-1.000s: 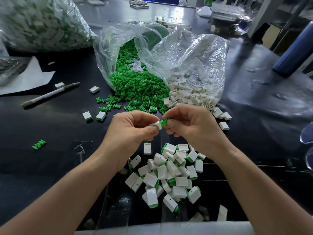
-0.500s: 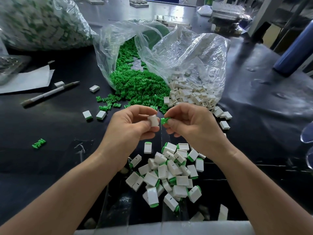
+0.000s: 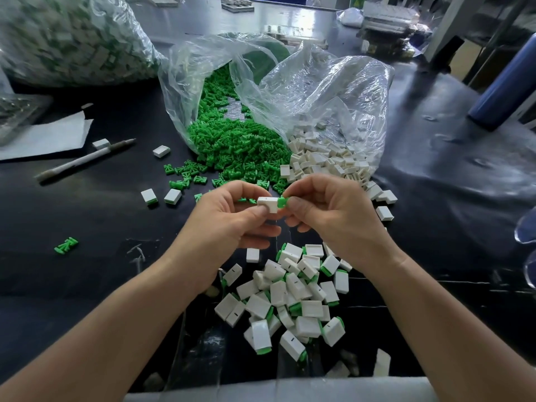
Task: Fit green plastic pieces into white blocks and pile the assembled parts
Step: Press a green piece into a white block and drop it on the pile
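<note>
My left hand (image 3: 229,219) pinches a white block (image 3: 268,203) between thumb and fingers. Beside it, my right hand (image 3: 327,210) pinches a green plastic piece (image 3: 282,202) whose end meets the block's right end. Both hands hover over the black table. Below them lies a pile of assembled parts (image 3: 293,294), white blocks with green ends. Behind the hands, a clear bag spills loose green pieces (image 3: 232,146), and a second clear bag spills empty white blocks (image 3: 322,161).
A pen (image 3: 84,160) and white paper (image 3: 49,134) lie at the left. A big clear bag of assembled parts (image 3: 66,39) fills the far left. Stray parts (image 3: 161,196) and one green piece (image 3: 66,245) dot the table. A blue cylinder (image 3: 504,85) stands right.
The block and green piece were held slightly apart half a second ago; now the green piece touches the block's end. Both hands stayed in much the same place.
</note>
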Tool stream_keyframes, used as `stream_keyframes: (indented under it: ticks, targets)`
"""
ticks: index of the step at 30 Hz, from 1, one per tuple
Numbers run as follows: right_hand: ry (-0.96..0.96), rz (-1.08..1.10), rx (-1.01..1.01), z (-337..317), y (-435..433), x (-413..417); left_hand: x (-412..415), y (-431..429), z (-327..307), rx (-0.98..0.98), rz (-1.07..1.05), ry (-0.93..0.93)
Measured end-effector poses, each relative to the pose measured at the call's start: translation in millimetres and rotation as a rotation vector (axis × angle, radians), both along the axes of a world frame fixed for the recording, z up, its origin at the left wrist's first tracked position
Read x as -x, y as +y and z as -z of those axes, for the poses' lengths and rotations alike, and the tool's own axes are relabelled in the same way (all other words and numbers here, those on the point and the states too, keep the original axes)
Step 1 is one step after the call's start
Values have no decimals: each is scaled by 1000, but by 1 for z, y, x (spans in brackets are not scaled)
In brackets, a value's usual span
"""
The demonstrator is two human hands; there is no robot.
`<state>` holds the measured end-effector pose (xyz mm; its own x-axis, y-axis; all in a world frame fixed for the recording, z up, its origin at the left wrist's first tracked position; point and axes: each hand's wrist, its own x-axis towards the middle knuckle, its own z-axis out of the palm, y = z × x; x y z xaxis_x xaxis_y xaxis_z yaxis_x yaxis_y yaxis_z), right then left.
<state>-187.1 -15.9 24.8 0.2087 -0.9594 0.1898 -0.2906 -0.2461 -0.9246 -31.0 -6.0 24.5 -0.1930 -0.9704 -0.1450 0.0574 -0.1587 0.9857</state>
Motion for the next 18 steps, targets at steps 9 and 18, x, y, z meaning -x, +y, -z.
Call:
stream_keyframes:
  ticks: [9, 18]
  targets:
    - [96, 12, 41, -1, 0, 3, 3, 4, 1, 11, 41, -22]
    - [168, 4, 67, 1, 2, 0, 0, 1, 3, 31, 58, -77]
